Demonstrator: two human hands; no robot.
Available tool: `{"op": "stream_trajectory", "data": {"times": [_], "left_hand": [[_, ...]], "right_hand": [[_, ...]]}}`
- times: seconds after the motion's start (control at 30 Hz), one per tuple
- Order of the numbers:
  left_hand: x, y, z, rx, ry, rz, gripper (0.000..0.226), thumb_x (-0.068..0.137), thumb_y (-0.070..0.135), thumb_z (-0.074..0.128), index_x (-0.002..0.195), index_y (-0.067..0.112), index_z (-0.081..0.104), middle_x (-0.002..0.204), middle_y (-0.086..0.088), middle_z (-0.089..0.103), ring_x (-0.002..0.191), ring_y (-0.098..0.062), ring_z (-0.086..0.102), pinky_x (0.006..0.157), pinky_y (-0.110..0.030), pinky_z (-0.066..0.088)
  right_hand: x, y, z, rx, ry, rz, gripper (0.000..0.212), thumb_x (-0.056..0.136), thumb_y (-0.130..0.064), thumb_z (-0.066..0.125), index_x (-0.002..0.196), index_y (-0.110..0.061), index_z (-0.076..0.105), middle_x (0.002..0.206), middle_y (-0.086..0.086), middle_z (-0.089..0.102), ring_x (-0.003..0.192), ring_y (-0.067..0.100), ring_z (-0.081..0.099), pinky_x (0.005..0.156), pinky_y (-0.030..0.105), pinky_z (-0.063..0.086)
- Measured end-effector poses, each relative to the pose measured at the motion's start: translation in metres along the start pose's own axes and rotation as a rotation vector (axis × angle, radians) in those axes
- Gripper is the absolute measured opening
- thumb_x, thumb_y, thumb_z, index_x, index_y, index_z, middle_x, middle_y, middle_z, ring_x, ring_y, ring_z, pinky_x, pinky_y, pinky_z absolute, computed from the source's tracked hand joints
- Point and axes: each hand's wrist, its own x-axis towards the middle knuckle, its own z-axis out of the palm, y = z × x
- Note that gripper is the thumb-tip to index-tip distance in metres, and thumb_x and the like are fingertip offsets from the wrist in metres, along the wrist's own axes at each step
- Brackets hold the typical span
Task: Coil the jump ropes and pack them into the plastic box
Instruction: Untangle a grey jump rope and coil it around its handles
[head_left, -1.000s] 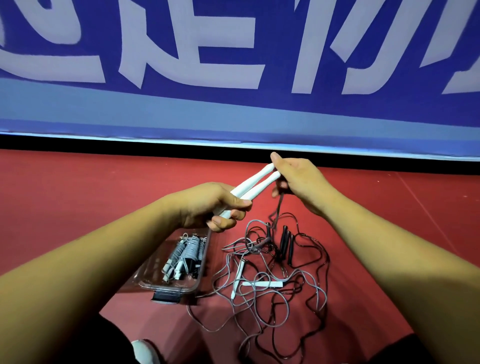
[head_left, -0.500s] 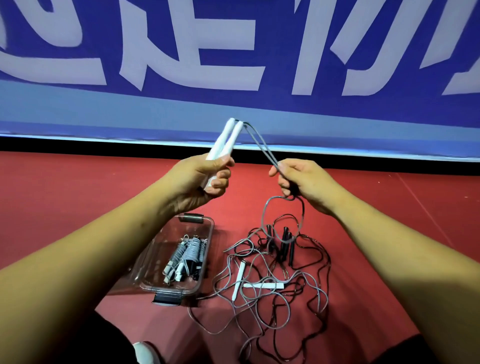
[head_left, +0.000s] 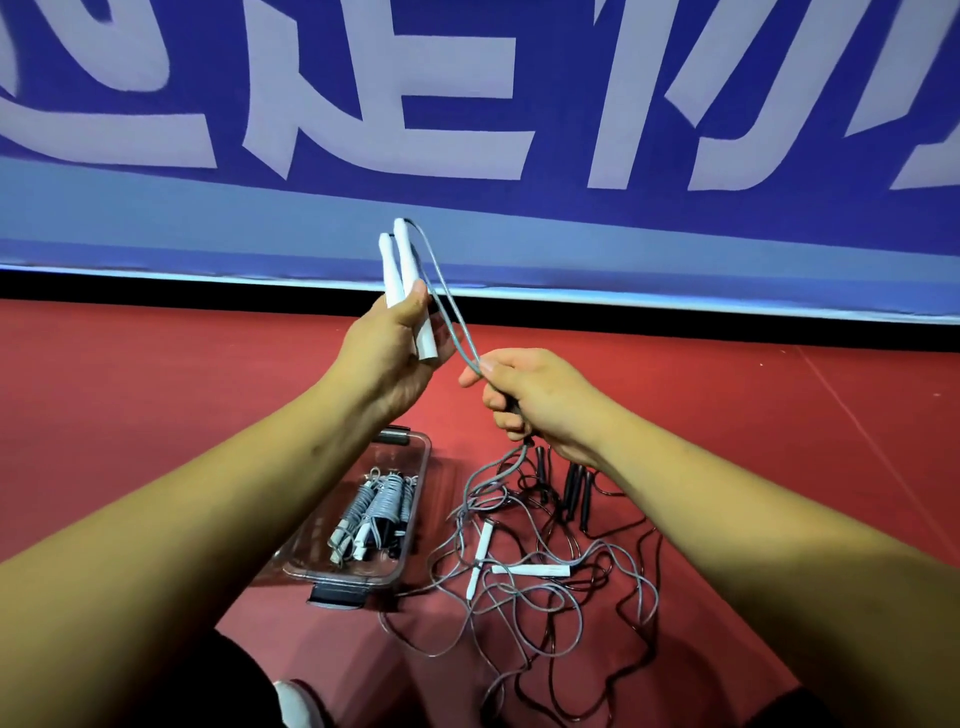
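head view, we are gripping tapered white handles (head_left: 401, 270) more upright in left hand (head_left: 385, 358), right hand (head_left: 540, 395) dropping lower, pinching grey cord (head_left: 448, 312)

Box mouth: the plastic box (head_left: 422, 470) is open on top; coiled ropes (head_left: 382, 506) fill its middle, with bare room at its 12 o'clock end.
Box, 9 o'clock side: covered by the left forearm (head_left: 260, 493).
Box, 3 o'clock: a loose rope tangle (head_left: 545, 597) with black handles (head_left: 576, 491) lies just beside it.
9 to 11 o'clock: bare red floor (head_left: 130, 405).
12 o'clock: the banner wall (head_left: 467, 244) closes off the far side.
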Motion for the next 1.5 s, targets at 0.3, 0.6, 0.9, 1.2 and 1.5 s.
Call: {"op": "stream_trajectory", "data": {"times": [0.3,0.6,0.9,1.2,1.5], "left_hand": [[-0.002,-0.012,0.009,-0.044,0.003,-0.025,0.039,0.105,0.025,0.044,0.141,0.011,0.037,0.129,-0.011,0.065,0.112,-0.027,0.067,0.095,-0.042,0.053],[-0.004,-0.004,0.003,0.059,-0.136,-0.07,0.027,0.105,0.04,0.038,0.107,0.017,0.051,0.102,-0.005,0.074,0.102,-0.031,0.07,0.086,-0.04,0.053],[0.022,0.016,-0.014,0.209,0.052,0.126,0.018,0.102,0.021,0.052,0.101,0.018,0.034,0.055,0.004,0.034,0.042,-0.009,0.029,0.044,-0.021,0.028],[0.022,0.018,-0.031,0.96,0.108,0.185,0.014,0.098,0.016,0.056,0.102,0.012,0.043,0.071,-0.011,0.05,0.044,-0.02,0.047,0.045,-0.029,0.047],[-0.004,0.018,-0.015,1.105,-0.495,-0.209,0.01,0.099,0.013,0.056,0.095,0.013,0.046,0.064,-0.005,0.042,0.042,-0.013,0.032,0.041,-0.019,0.024]], "right_hand": [[-0.001,-0.005,0.029,-0.137,-0.011,-0.005,0.028,0.104,-0.016,0.037,0.088,-0.006,0.057,0.059,0.004,0.044,0.034,0.008,0.037,0.038,0.016,0.029],[-0.008,-0.013,0.03,-0.196,-0.072,0.003,0.022,0.102,-0.016,0.041,0.089,-0.008,0.057,0.057,0.003,0.05,0.052,0.022,0.058,0.052,0.027,0.037],[-0.022,-0.03,0.023,-0.085,-0.182,0.068,0.015,0.096,-0.002,0.046,0.096,-0.003,0.061,0.054,0.004,0.042,0.049,0.018,0.058,0.059,0.029,0.047],[-0.025,-0.044,0.004,-0.167,-0.134,0.005,0.014,0.096,-0.007,0.053,0.092,-0.003,0.066,0.055,0.001,0.04,0.04,0.01,0.031,0.041,0.02,0.025],[-0.016,-0.046,-0.051,-0.698,0.158,-0.226,0.019,0.088,-0.026,0.068,0.073,-0.015,0.072,0.056,0.001,0.054,0.049,0.012,0.039,0.051,0.024,0.033]]}}
